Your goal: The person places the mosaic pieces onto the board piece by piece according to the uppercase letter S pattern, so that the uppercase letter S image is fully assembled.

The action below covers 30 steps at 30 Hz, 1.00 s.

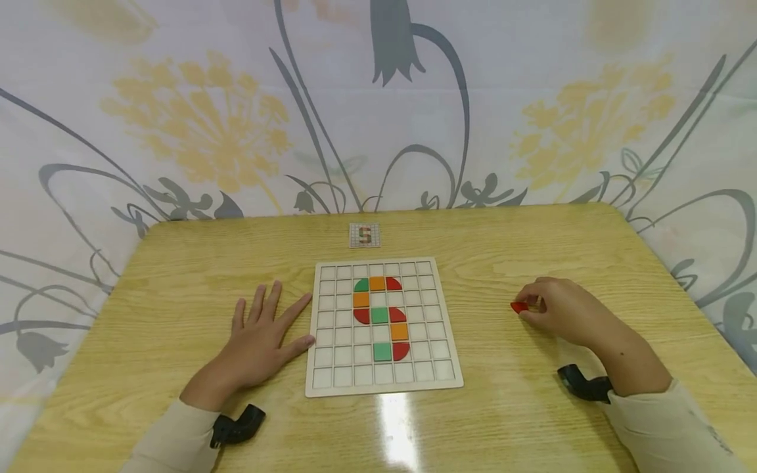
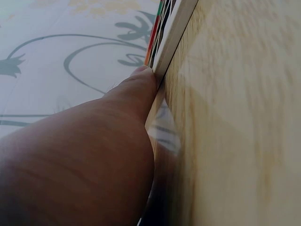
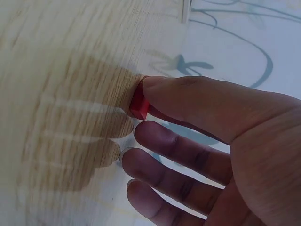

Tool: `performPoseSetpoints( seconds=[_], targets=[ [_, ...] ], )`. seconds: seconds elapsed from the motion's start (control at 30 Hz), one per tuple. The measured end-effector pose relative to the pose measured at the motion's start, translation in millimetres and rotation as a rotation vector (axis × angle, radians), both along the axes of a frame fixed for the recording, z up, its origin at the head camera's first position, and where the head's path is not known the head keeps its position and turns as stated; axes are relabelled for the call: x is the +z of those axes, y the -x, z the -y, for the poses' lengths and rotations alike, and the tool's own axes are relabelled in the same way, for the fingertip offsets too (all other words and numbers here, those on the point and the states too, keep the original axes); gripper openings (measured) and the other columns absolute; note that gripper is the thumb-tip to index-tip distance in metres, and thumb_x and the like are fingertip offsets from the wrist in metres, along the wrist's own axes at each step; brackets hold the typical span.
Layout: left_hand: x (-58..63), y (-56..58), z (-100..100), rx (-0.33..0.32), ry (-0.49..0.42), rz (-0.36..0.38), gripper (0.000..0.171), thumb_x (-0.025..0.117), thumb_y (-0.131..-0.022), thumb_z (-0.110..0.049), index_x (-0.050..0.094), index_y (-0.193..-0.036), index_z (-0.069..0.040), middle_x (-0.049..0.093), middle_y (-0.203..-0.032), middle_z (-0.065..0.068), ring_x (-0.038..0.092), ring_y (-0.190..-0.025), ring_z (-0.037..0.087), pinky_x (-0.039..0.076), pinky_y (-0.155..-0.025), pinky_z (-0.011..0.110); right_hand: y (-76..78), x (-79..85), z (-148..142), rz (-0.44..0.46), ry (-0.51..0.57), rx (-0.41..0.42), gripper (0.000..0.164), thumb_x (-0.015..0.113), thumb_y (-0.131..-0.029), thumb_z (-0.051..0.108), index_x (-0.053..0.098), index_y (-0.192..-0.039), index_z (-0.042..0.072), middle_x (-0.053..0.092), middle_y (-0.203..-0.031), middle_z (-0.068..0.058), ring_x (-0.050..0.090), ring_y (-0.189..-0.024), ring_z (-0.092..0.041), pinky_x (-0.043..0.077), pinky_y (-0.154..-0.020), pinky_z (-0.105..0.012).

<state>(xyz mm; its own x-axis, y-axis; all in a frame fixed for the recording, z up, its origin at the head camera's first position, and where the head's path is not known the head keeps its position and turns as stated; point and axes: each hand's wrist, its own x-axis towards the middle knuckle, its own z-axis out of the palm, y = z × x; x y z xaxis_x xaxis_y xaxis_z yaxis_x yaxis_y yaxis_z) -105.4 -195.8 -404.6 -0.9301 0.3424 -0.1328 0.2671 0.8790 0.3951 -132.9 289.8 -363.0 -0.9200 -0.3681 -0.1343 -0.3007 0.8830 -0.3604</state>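
Note:
A white gridded board (image 1: 446, 369) lies on the table, bearing green, orange and red tiles in an S-like pattern. Among them are a green square tile (image 1: 382, 352) and a red rounded tile (image 1: 401, 351) at the bottom. My left hand (image 1: 254, 348) rests flat with fingers spread, its thumb and index fingertip at the board's left edge. To the right of the board, my right hand (image 1: 562, 310) pinches a small red tile (image 1: 518, 307) between thumb and fingers. The right wrist view shows this red tile (image 3: 139, 104) close to the tabletop, the other fingers loosely bent.
Behind the board lies a small card (image 1: 365, 235) printed with a similar S pattern. A floral cloth (image 1: 331, 105) hangs beyond the table's far edge. Black devices (image 1: 239, 426) are strapped at both wrists. Wooden table surface (image 1: 485, 407) surrounds the board.

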Motion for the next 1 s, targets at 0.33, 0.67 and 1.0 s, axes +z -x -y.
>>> performPoseSetpoints(
  seconds=[0.33,0.67,1.0],
  targets=[
    [-1.6,-0.9,0.2,0.001,-0.009,-0.003,0.072,0.048,-0.098,-0.063,0.024,-0.16,-0.035,-0.003,-0.168,0.022,-0.009,-0.153,0.048,-0.01,-0.115,0.071,0.6,-2.5,2.5,-0.004,0.009,-0.005,0.011,0.073,-0.089,0.01,0.073,-0.099,0.006,0.066,-0.089,-0.001,0.055,-0.073,-0.01,0.047,-0.063,-0.029],
    [-1.2,-0.4,-0.7,-0.003,-0.009,-0.004,0.071,0.048,-0.099,-0.062,0.025,-0.16,-0.034,-0.003,-0.168,0.022,-0.009,-0.153,0.048,-0.01,-0.115,0.07,-0.5,-3.4,3.9,0.001,0.056,0.017,0.012,0.068,-0.089,0.002,0.065,-0.092,0.013,0.063,-0.083,0.004,0.051,-0.069,-0.011,0.044,-0.061,-0.026],
    [-2.1,-0.8,-0.1,0.0,-0.013,-0.005,0.071,0.047,-0.099,-0.063,0.025,-0.16,-0.035,-0.003,-0.168,0.022,-0.009,-0.153,0.048,-0.011,-0.115,0.07,0.1,-7.3,6.7,-0.024,0.064,0.029,0.014,0.068,-0.09,0.0,0.063,-0.092,0.013,0.056,-0.075,0.005,0.045,-0.066,-0.01,0.04,-0.058,-0.024]
  ],
)
